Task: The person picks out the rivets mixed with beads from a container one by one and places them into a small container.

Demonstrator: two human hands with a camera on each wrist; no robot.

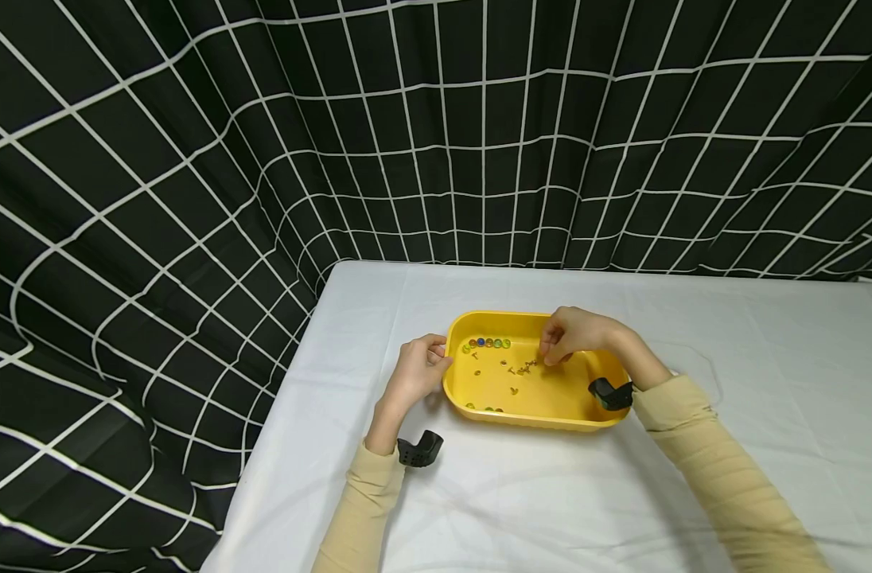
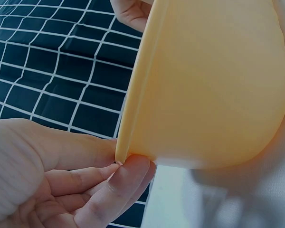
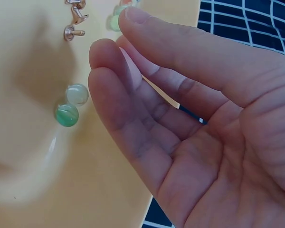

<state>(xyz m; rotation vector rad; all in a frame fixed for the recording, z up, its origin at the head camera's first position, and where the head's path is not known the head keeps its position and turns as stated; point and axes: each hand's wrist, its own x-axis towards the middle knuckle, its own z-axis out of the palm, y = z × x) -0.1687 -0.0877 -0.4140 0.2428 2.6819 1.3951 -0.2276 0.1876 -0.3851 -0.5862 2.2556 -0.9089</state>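
My left hand [image 1: 416, 372] pinches the left end of a yellow tray [image 1: 550, 410], thumb and fingers on its rim in the left wrist view. Over the tray's far right part is my right hand [image 1: 582, 330], fingers loosely bent and apart from the thumb, with nothing held in the right wrist view. Close to its fingertips lie several small brass-coloured tacks [image 1: 523, 370], each with a round head and short stem. A row of glass marbles [image 1: 489, 342] runs along the far left inside wall. Two marbles, one green [image 3: 67, 115] and one pale [image 3: 77, 94], touch each other near the right fingers.
More marbles [image 1: 489, 410] sit by the tray's near wall, partly hidden by the rim. The tray stands on a table with a white cloth [image 1: 465, 501]. Black curtains with a white grid [image 1: 465, 119] hang behind and to the left.
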